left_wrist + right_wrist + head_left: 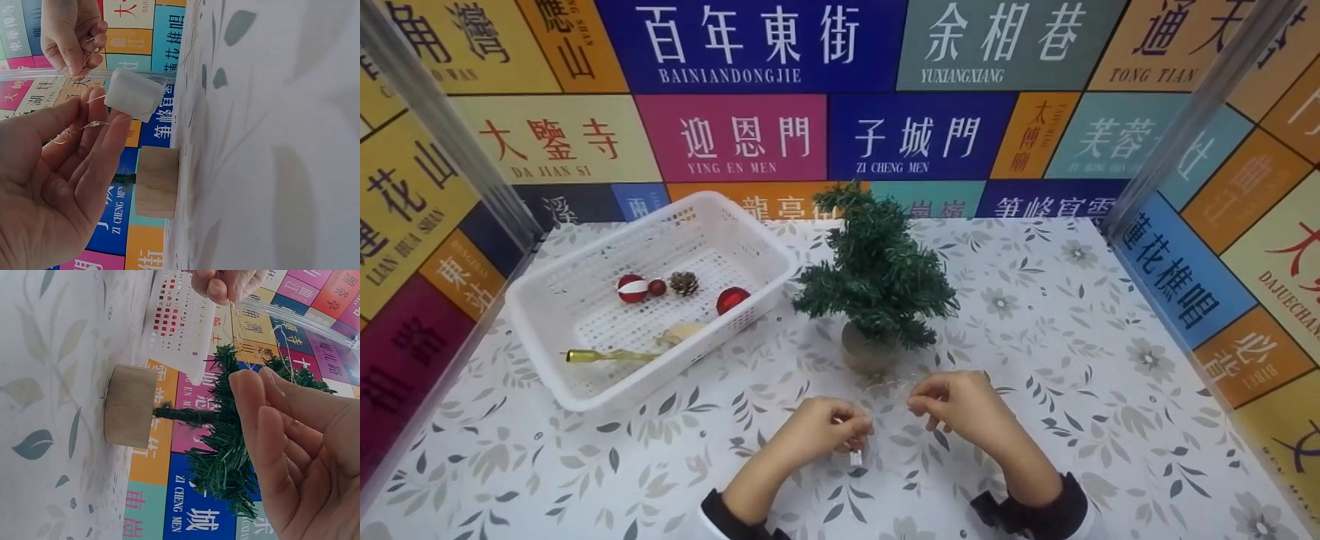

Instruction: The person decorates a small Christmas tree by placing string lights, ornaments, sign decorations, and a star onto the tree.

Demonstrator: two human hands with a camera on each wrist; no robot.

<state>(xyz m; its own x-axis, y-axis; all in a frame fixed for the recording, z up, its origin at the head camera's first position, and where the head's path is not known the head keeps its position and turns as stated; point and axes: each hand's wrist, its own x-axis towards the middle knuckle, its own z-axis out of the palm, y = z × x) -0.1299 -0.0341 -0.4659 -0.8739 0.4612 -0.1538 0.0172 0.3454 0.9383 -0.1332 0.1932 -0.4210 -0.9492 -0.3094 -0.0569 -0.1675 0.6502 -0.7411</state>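
A small artificial Christmas tree [885, 262] stands upright on its round wooden base [868, 352]. In front of it, my left hand [826, 431] pinches the thin wire of a string of fairy lights [97, 123] between thumb and fingers. The white battery box [134, 94] of that string hangs just past the left fingertips. My right hand [964, 409] is a short way to the right, closer to the tree, and pinches another stretch of the wire [278, 379] between thumb and forefinger. Fine loops of wire run across the gap between both hands.
Left of the tree sits a white plastic basket [536, 337]. Inside are red baubles [733, 301], a pine cone [684, 283] and a gold-coloured piece [607, 355] that sticks up near the front wall. Printed panels [735, 139] enclose the flower-patterned table [1080, 427] at the back and sides.
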